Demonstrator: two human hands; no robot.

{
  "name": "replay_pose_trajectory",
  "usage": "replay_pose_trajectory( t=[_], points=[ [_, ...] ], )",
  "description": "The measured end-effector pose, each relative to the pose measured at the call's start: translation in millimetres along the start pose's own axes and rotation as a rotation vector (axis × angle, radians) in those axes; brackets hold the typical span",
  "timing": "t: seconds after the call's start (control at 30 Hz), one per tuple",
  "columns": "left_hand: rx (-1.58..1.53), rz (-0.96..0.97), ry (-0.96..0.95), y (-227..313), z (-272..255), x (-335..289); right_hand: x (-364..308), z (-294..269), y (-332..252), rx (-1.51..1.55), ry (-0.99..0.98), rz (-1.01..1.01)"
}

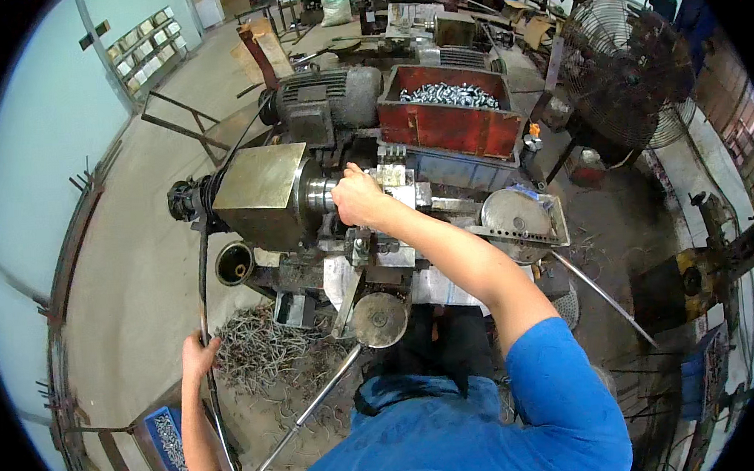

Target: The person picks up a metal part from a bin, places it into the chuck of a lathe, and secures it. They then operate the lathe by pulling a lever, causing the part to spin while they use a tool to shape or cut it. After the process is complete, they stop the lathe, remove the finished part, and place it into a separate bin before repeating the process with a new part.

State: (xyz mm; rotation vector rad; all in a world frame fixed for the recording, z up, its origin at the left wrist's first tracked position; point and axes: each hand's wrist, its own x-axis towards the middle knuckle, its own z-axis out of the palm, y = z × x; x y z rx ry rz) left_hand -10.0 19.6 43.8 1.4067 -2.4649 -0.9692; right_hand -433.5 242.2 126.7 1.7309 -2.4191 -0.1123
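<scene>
My right hand (358,196) reaches forward to the lathe's metal spindle (318,196), its fingers closed right at the spindle's end. Whatever lies inside those fingers is hidden. Beside the spindle stands the headstock, under a flat brass-coloured cover (260,175). Down at the left, my left hand (198,356) is wrapped round a long dark bar (203,283), which runs from near the belt pulley (209,206) toward the floor. A round metal disc (380,320) with a long shiny handle (309,410) sits in front of the machine, close to my body.
Behind the spindle, a red bin (448,128) holds many small metal parts, next to an electric motor (327,97). Metal shavings (268,348) heap on the floor. A blue crate (168,443) of parts stands lower left; a large fan (628,69) is at right.
</scene>
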Motion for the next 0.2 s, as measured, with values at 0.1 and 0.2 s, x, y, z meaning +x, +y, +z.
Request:
replay_pose_trajectory(
  t=[0.1, 0.2],
  points=[
    [-0.159, 0.033, 0.021, -5, 12, 12, -6, -24, 35, 0.058, 0.071, 0.035],
    [-0.106, 0.052, -0.015, -3, 14, 16, -12, -50, 98, -0.198, 0.385, 0.18]
  ],
)
